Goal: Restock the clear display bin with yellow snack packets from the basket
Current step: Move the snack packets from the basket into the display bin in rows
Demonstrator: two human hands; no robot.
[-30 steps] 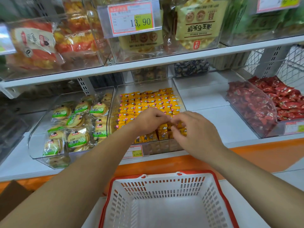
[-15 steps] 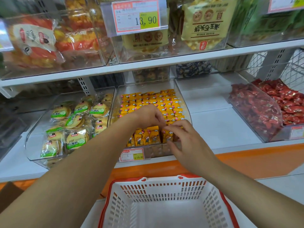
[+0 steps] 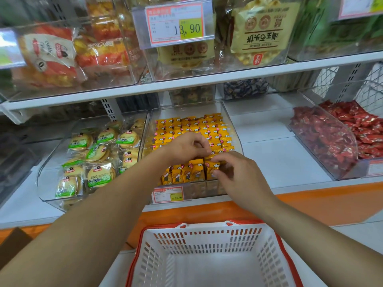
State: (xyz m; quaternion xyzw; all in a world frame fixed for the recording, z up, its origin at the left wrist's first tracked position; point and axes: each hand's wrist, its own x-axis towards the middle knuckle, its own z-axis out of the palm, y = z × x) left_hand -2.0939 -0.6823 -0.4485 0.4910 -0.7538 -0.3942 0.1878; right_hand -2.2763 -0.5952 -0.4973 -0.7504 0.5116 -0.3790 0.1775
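white shop shelving (image 3: 279, 162) carries the clear display bin (image 3: 234, 129), where yellow snack packets (image 3: 186, 175) stand in rows. they look light, crinkly and slippery; best pinched by the crimped top edge. right hand (image 3: 238, 175) pinches a front-row packet; left hand (image 3: 186, 148) curls above them, its hold unclear. basket (image 3: 207, 235) sits below.

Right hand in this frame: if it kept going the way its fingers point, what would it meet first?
The front row of upright yellow packets in the clear bin; the right hand seems to pinch the rightmost one. Beyond them the left hand is close, though depth is unclear.
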